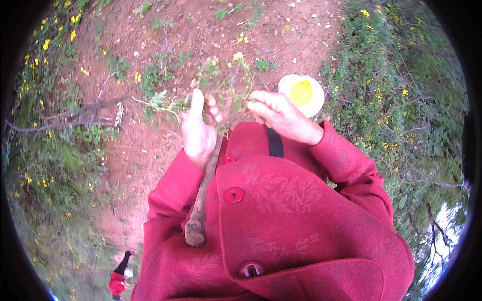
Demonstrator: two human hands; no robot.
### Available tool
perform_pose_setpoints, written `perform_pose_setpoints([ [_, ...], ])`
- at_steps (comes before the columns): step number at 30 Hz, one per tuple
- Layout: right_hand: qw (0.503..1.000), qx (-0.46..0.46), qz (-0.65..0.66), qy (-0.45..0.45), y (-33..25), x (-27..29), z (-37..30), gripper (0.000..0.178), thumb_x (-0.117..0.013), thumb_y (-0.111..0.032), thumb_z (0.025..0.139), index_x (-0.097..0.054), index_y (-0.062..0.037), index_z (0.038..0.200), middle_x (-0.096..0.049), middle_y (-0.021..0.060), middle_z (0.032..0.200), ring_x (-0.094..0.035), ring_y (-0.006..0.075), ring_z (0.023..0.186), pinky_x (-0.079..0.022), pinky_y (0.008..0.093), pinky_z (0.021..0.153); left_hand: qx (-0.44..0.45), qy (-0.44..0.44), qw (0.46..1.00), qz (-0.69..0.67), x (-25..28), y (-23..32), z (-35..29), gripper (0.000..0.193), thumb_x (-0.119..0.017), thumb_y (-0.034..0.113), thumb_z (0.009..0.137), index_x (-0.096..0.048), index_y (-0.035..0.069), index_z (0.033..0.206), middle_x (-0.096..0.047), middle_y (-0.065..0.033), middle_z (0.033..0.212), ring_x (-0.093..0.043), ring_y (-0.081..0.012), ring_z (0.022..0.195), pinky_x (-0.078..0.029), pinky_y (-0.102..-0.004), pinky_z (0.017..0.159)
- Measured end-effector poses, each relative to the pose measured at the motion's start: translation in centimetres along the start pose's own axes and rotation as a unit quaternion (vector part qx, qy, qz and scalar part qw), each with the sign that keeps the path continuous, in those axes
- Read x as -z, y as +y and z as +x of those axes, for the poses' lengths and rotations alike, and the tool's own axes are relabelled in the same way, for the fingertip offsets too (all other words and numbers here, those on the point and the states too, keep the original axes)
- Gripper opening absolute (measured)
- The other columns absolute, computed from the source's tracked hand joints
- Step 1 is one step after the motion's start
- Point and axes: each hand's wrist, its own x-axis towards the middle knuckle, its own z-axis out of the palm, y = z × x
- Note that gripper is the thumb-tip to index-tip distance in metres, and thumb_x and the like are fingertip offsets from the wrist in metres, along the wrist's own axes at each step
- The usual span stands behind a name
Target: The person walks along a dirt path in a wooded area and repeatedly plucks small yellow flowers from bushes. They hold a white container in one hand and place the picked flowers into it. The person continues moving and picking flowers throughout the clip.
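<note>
My left hand (199,131) is closed round a bunch of leafy green sprigs (168,104), with the thumb pointing up. My right hand (283,114) is closed in a pinch on a thin green stem (249,83) just to the right of the bunch; a pale yellow flower (238,57) shows at its upper end. Between my left sleeve and the front of my red coat (301,210) leans a long wooden stick (201,200), its thick end toward me. Beyond my right hand stands a white bowl (316,103) holding bright yellow flower heads or petals (301,93).
Reddish bare soil (296,30) with small stones runs ahead. Yellow-flowered bushes (381,115) line the right side, and more plants (55,160) grow on the left. A dry branch (70,119) lies at left. Another person (117,283) in red is far off at lower left.
</note>
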Motion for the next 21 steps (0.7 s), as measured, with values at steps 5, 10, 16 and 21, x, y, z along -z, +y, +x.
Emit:
perform_pose_setpoints([
  [5,0.923,0.15,-0.354,0.036,-1.4,-1.0,0.7,0.013,-0.052,-0.013,0.074,-0.057,-0.0035,0.081,-0.06,0.0161,0.07,-0.063,0.0322,0.07,-0.051,0.0424,0.056,0.183,-0.071,0.979,0.047,-0.8,-0.5,-0.9,0.037,-0.051,0.037,0.09,-0.049,0.006,0.11,-0.057,-0.0077,0.103,-0.056,-0.019,0.094,-0.047,-0.0341,0.081],
  [10,0.888,0.155,-0.428,0.059,-2.7,-3.1,2.7,0.013,-0.055,-0.017,0.073,-0.062,-0.0052,0.075,-0.065,0.0118,0.073,-0.065,0.0266,0.069,-0.05,0.0392,0.056,0.025,-0.105,0.986,0.124,0.0,-0.2,-0.1,0.042,-0.055,0.034,0.089,-0.048,0.004,0.116,-0.054,-0.0079,0.114,-0.052,-0.0165,0.103,-0.044,-0.0352,0.087],
  [16,0.899,0.158,-0.401,0.08,-1.6,-3.4,3.9,0.011,-0.057,-0.013,0.072,-0.064,-0.0044,0.073,-0.065,0.012,0.073,-0.065,0.0284,0.071,-0.049,0.0404,0.057,0.007,-0.107,0.987,0.122,0.9,-0.7,0.6,0.035,-0.061,0.026,0.086,-0.05,0.003,0.108,-0.053,-0.0093,0.115,-0.053,-0.0161,0.102,-0.045,-0.0344,0.085],
  [21,0.919,0.128,-0.365,0.075,-2.3,-2.9,3.2,0.012,-0.058,-0.014,0.072,-0.063,-0.0035,0.072,-0.065,0.0129,0.073,-0.064,0.0297,0.07,-0.049,0.0421,0.059,-0.072,-0.04,0.977,0.196,-0.8,-0.5,-0.2,0.037,-0.064,0.022,0.084,-0.046,0.004,0.111,-0.053,-0.0104,0.112,-0.052,-0.0183,0.1,-0.044,-0.0347,0.085],
])
